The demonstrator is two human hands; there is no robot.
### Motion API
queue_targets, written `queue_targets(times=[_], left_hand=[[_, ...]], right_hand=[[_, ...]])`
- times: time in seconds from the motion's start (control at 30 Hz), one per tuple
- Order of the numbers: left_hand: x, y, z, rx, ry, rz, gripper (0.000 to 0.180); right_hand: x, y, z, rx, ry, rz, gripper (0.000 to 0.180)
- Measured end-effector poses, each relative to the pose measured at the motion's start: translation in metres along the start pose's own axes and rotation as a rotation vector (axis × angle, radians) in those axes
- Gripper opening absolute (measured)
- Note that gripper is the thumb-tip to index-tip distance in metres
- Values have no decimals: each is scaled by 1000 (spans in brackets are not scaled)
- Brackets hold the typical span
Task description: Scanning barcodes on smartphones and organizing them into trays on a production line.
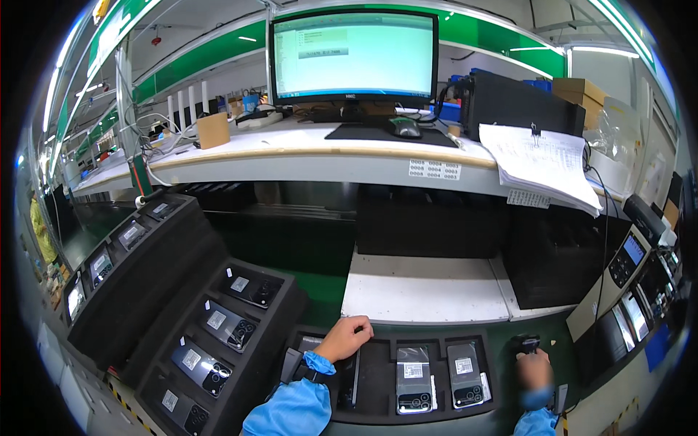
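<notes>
My left hand (347, 338) is closed, its fingers curled above the far edge of a black foam tray (378, 416). Whatever those fingers may hold is hidden. Beneath this hand and wrist shows the shiny edge of a phone (354, 385), partly covered. Two wrapped phones with labels, a middle one (414, 385) and a right one (463, 369), lie camera end toward me in the tray. Right of the tray my right hand (535, 370), smeared by motion, grips a small black object (526, 343) whose kind I cannot make out.
At left, a foam tray (280, 309) holds several labelled phones, beside a tall foam stack (156, 261). A monitor (354, 58), mouse (406, 128) and clipped papers (538, 160) occupy the shelf above. A beige device with a small screen (618, 269) stands at right.
</notes>
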State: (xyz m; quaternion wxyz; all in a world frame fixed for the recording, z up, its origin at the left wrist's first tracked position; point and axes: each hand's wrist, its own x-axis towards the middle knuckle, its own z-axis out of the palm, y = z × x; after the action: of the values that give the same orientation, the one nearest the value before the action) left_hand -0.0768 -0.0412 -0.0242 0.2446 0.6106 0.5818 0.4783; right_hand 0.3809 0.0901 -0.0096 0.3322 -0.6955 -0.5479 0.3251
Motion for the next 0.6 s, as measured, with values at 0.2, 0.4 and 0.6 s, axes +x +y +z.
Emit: queue_targets(times=[0.2,0.4,0.6], left_hand=[[3,-3,-2,-101,-11,-32,8],[3,5,-7,-224,-1,-98,23],[3,7,-8,-315,1,-105,26]], right_hand=[[3,-2,0,3,-7,-19,24],[1,-1,0,-23,-29,17,21],[0,-4,-1,-21,-16,14,21]])
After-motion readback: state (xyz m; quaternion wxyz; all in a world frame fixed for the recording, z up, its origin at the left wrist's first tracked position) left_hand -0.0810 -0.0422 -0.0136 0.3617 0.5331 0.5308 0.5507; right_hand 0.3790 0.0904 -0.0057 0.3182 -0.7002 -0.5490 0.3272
